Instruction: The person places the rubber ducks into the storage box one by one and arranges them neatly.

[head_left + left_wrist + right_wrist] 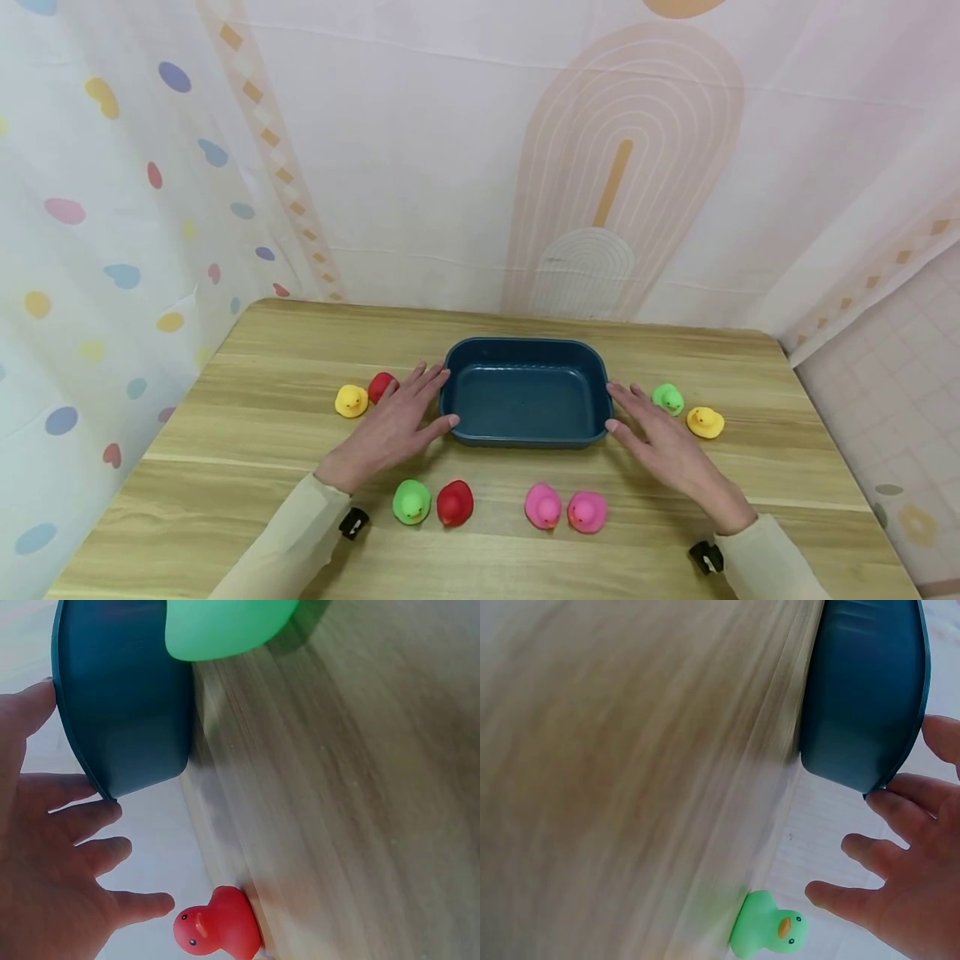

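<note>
A dark blue rectangular tub (525, 400) with rounded corners sits on the table, nothing inside it. At its left end my left hand (393, 429) has its fingers spread, thumb and fingertips right at the rim. My right hand (663, 442) does the same at the right end, fingers extended. In the left wrist view, a red rubber duck (225, 926) stands just past the little finger. The right wrist view has a green rubber duck (765, 926) below the spread fingers. Neither palm holds anything.
On the wooden table (262, 433), a yellow duck (351, 401) is left of the tub and another yellow duck (705, 422) right of it. Along the front are a green duck (412, 502), a red duck (455, 503) and two pink ducks (543, 506). A patterned curtain (420, 167) hangs behind.
</note>
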{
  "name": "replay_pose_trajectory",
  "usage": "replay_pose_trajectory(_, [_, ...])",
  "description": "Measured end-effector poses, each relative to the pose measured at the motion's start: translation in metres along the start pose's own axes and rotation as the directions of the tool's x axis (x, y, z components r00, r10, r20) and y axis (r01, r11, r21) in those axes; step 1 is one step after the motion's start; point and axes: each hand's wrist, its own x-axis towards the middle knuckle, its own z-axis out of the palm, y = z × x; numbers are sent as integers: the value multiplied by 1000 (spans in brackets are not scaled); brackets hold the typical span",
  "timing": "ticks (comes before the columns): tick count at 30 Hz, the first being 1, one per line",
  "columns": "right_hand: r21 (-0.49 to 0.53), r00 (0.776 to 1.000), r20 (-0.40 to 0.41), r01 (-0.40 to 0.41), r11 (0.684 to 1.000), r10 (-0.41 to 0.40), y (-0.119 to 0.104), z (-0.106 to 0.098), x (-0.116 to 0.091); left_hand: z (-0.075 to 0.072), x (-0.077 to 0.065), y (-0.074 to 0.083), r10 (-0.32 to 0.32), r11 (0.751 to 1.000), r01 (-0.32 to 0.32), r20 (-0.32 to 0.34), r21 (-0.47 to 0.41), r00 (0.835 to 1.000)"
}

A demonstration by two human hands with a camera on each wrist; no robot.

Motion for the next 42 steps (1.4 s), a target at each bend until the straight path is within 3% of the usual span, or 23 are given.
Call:
replay_pose_trajectory(4, [17,1000,-11,-24,1000,24,1,-4,-1,0,0,0,-4,1000,4,10,-5,1000])
replay_pose_trajectory(17, [26,982,-164,-88,996,91,18,-32,-7,-1,-2,-1,2,1000,-1,9,-19,1000])
replay_pose_trajectory(26, [-9,972,-230,-57,998,53,43,-43,-8,-2,-1,0,-50,996,52,21,-78,999])
replay_pose_trajectory(29, [-19,974,-220,-65,998,59,49,-46,-8,-2,-2,0,-58,994,60,28,-88,998])
replay_pose_trajectory(35, [-19,987,-125,-102,995,98,59,-53,-7,-2,-1,0,-55,992,58,25,-112,998])
replay_pose_trajectory(42, [-18,995,-75,-64,998,62,72,-57,-2,-3,0,-2,-42,989,45,26,-139,999])
